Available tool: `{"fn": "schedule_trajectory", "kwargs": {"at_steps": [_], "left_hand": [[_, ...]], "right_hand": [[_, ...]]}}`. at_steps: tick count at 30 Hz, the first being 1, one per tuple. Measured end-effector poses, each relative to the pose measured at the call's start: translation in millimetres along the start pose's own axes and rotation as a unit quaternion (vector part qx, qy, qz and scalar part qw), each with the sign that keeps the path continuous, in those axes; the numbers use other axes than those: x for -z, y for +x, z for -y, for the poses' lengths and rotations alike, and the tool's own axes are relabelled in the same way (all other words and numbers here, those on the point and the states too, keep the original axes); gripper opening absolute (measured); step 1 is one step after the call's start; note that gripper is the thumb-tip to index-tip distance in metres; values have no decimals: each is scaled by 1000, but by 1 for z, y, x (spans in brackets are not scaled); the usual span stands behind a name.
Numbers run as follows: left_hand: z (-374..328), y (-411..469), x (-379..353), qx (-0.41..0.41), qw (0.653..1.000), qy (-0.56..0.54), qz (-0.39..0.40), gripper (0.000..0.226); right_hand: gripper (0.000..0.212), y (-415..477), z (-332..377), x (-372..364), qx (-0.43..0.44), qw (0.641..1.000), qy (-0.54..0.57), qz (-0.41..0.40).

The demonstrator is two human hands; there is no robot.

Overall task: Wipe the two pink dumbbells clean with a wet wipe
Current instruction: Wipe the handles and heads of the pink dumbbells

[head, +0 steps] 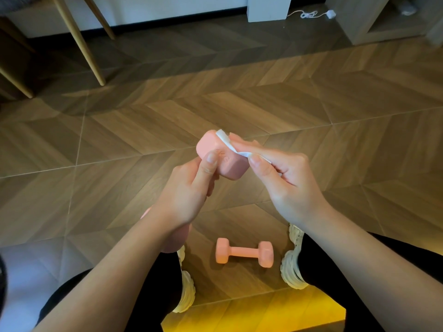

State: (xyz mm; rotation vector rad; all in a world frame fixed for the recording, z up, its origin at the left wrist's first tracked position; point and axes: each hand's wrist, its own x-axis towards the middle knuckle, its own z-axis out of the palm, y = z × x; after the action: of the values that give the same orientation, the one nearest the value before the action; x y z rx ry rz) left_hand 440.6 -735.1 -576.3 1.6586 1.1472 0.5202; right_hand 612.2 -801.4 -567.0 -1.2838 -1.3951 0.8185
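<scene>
The left grip (189,188) wraps round the handle of the raised dumbbell (215,154), up beyond the second dumbbell (244,254) lying on the floor (119,140). The right grip (287,185) pinches the wipe (230,144) against its top end. The first seems partly wiped, the second probably still to do.

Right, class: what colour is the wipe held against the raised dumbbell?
White; the wipe on the raised dumbbell shows in the head view.

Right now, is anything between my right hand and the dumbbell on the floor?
Nothing visible blocks it. The floor dumbbell lies bare between the shoes; the right hand pinches the wet wipe against the held dumbbell.
</scene>
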Motion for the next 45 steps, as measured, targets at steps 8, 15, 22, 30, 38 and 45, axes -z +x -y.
{"fn": "schedule_trajectory", "kwargs": {"at_steps": [8,15,22,30,38,45], "left_hand": [[3,-8,-6,-25,998,-29,49,58],[-3,-5,4,-10,992,-124,0,59],[-3,-7,1,-10,994,-100,43,58],[-1,-9,1,-29,991,-119,60,61],[2,-2,2,-29,996,8,81,60],[0,4,2,87,994,-66,16,81]], "right_hand": [[33,14,-4,3,-53,997,39,30],[33,3,-6,9,-66,996,53,26],[34,10,-2,-1,-29,998,39,36],[31,7,-10,9,-61,996,55,16],[32,10,-2,-1,-36,998,38,42],[34,4,-5,1,-35,999,-2,30]]}}
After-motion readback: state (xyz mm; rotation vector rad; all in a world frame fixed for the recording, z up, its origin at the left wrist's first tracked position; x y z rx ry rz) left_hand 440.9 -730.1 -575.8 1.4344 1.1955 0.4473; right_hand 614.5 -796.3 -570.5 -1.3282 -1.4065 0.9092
